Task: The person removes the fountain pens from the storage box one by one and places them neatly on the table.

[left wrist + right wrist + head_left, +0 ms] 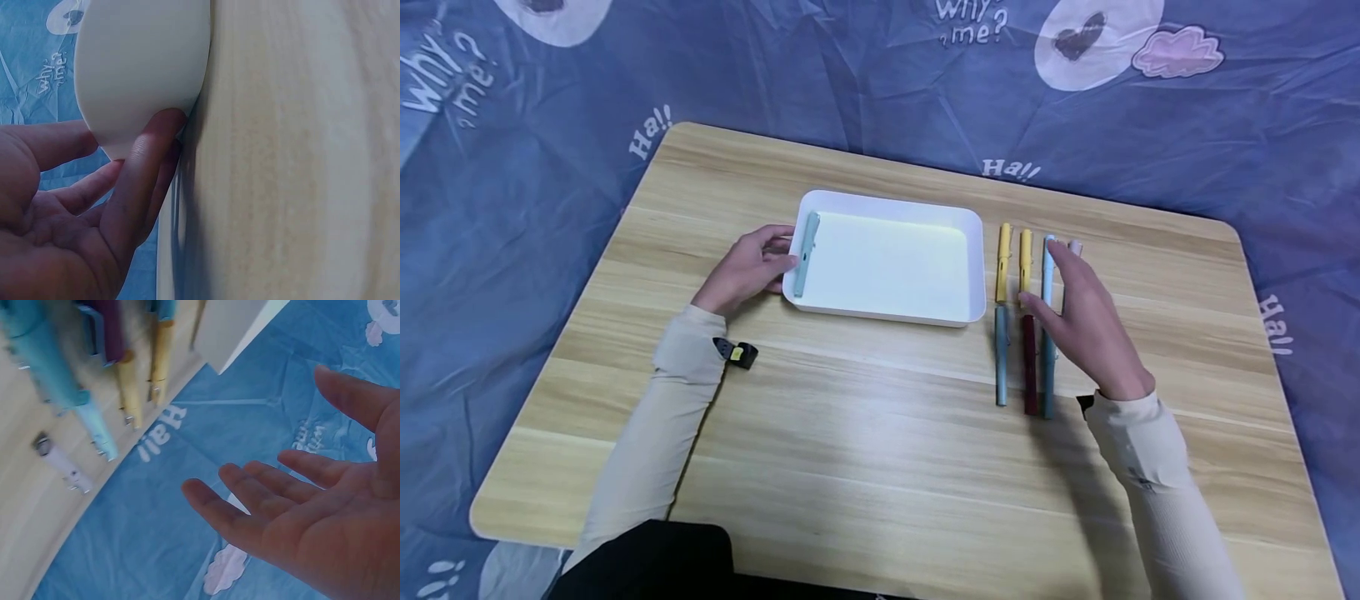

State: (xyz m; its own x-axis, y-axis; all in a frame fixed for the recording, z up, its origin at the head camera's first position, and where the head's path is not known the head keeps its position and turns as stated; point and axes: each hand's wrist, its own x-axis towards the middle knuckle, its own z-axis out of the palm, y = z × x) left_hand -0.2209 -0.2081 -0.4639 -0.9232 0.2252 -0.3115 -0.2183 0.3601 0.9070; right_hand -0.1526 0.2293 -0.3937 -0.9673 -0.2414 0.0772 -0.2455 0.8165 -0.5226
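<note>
My left hand (748, 265) grips the left end of a white tray (887, 318), its fingertips pressing the outer wall in the left wrist view. Inside the tray, along that end, lies a pale teal pen (807, 254). My right hand (1093, 325) hovers with fingers extended over a group of pens right of the tray. Two yellow pens (1003, 262), a light blue pen (1048, 267) and a lilac pen (62, 465) lie in the far row. Nearer are a blue-teal pen (1002, 358), a dark red pen (1030, 367) and a darker teal pen (1048, 387). The right hand partly covers the lilac pen in the head view.
Everything stands on a light wooden table (865, 458) with rounded corners. A blue printed cloth (865, 83) hangs behind it and shows along its sides. A black strap with a small buckle (737, 353) sits at the left sleeve's cuff.
</note>
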